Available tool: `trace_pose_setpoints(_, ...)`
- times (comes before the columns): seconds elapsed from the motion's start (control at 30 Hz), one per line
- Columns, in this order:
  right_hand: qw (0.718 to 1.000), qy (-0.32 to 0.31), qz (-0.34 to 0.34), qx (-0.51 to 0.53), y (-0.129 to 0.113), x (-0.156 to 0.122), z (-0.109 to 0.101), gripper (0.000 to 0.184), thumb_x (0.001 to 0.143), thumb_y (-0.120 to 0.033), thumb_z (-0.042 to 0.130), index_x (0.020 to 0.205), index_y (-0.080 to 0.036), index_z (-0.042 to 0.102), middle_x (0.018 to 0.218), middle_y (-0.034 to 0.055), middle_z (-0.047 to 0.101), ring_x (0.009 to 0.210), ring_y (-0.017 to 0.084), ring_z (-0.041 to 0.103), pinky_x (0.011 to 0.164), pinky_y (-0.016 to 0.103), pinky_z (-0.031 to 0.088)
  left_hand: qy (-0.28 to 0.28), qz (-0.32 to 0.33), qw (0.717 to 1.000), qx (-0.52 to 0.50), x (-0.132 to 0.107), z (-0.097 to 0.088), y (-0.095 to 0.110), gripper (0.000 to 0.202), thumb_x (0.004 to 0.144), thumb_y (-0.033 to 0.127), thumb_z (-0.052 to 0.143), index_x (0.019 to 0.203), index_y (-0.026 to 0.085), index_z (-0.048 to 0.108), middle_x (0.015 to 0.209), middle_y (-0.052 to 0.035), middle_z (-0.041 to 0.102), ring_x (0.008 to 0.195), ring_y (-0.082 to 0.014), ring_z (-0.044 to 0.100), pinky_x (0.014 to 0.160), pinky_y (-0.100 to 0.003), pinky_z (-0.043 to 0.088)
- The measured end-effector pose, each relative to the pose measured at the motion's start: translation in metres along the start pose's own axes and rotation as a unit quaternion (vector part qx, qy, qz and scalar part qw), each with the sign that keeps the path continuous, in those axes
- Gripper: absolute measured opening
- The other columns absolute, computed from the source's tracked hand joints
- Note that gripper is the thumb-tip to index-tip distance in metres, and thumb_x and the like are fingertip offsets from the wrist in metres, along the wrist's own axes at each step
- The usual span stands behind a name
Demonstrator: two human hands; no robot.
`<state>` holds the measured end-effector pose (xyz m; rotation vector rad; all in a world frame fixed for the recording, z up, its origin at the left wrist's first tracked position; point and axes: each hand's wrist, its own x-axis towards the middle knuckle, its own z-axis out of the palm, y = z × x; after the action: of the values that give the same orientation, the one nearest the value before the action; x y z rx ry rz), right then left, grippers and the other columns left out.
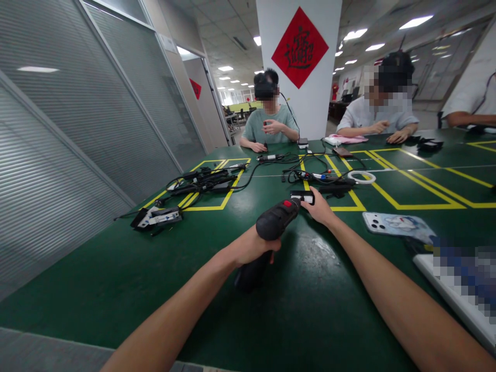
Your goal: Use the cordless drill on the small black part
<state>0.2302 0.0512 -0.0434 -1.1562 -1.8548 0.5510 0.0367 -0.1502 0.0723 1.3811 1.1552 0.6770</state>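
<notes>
My left hand (pixel 253 247) is wrapped round the grip of a black electric screwdriver (pixel 273 222) with a red switch, its nose pointing away from me. The tool's tip meets a small black and white part (pixel 303 196) on the green table (pixel 116 279). My right hand (pixel 318 206) rests on that part, fingers curled over its near edge, holding it in place. Both forearms stretch in from the bottom of the view.
A phone in a pale patterned case (pixel 395 225) lies to the right. Cables, power strips (pixel 201 182) and a white ring (pixel 361 177) lie beyond. A black and white gadget (pixel 155 217) sits at left. Three other people sit at the far side. Yellow lines mark the table.
</notes>
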Motion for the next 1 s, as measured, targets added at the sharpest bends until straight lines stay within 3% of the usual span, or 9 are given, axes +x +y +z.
trace_pose_setpoints(0.23,1.0,-0.004,-0.003,0.004,0.001,0.001,0.0,0.061,0.074,-0.037,0.062,0.129,-0.018,0.044,0.122,0.0115,0.052,0.112,0.025,0.051,0.096,0.04,0.038,-0.001,-0.015,1.0,-0.018,-0.001,0.003,0.009,0.02,0.065,0.014,0.058,0.083,0.012,0.05,0.078,-0.0014,0.054,0.058,-0.0134,0.059,0.058,-0.028,0.048)
trace_pose_setpoints(0.43,1.0,0.0,-0.006,0.005,-0.001,0.0,-0.001,0.058,0.074,-0.035,0.062,0.127,-0.018,0.045,0.121,0.0107,0.053,0.111,0.024,0.051,0.095,0.039,0.039,-0.008,-0.009,1.0,-0.025,0.0,0.001,0.003,0.027,0.065,0.015,0.059,0.089,0.014,0.048,0.078,-0.0011,0.053,0.054,-0.0118,0.054,0.049,-0.027,0.047)
trace_pose_setpoints(0.73,1.0,0.003,-0.002,0.005,-0.003,-0.001,-0.003,0.056,0.073,-0.034,0.062,0.125,-0.019,0.048,0.119,0.0111,0.055,0.109,0.025,0.052,0.094,0.04,0.04,-0.008,-0.005,1.0,-0.029,0.0,0.001,-0.001,0.038,0.065,0.012,0.057,0.102,0.016,0.048,0.072,0.0012,0.051,0.053,-0.0115,0.054,0.048,-0.024,0.046)
trace_pose_setpoints(1.0,1.0,-0.011,-0.002,0.013,-0.004,0.001,-0.007,0.053,0.074,-0.034,0.061,0.124,-0.02,0.05,0.118,0.01,0.058,0.106,0.024,0.055,0.092,0.039,0.041,-0.011,-0.005,0.999,-0.032,-0.001,0.004,0.005,0.038,0.065,0.012,0.058,0.102,0.016,0.049,0.072,0.0024,0.05,0.052,-0.0093,0.051,0.051,-0.026,0.049)
